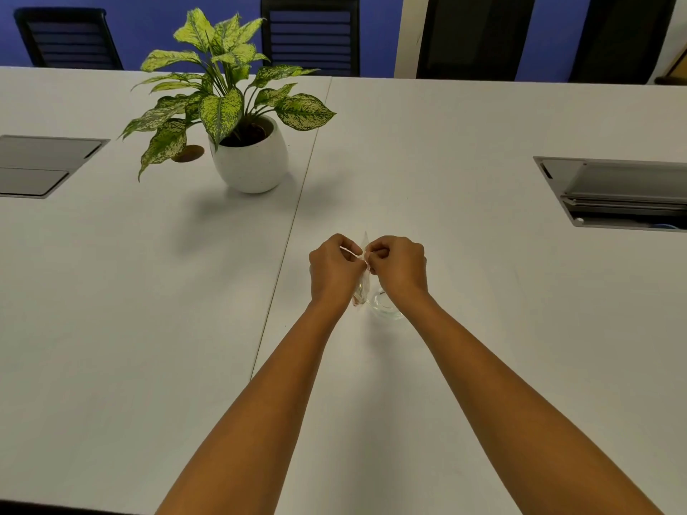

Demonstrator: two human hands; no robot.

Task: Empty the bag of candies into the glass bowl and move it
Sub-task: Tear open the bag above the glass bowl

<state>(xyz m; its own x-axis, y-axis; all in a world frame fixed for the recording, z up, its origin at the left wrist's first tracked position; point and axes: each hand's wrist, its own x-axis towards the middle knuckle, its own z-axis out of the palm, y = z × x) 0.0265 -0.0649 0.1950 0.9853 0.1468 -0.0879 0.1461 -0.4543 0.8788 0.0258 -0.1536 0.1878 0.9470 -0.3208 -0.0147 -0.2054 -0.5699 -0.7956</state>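
Above the desk [483,291] we pinched the candy bag [362,288] top — left hand [334,271], right hand [399,269] both gripping — glass bowl [384,306] just beside.

Soft even light, wide-angle edge distortion

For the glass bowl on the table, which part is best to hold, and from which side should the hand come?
Probably the rim of the glass bowl, taken from above. It stands upright, mouth up, on the white table, half hidden under the right hand. The clear wall looks smooth, so pinching the rim seems safer. Both hands now hold the candy bag, beside the left hand.
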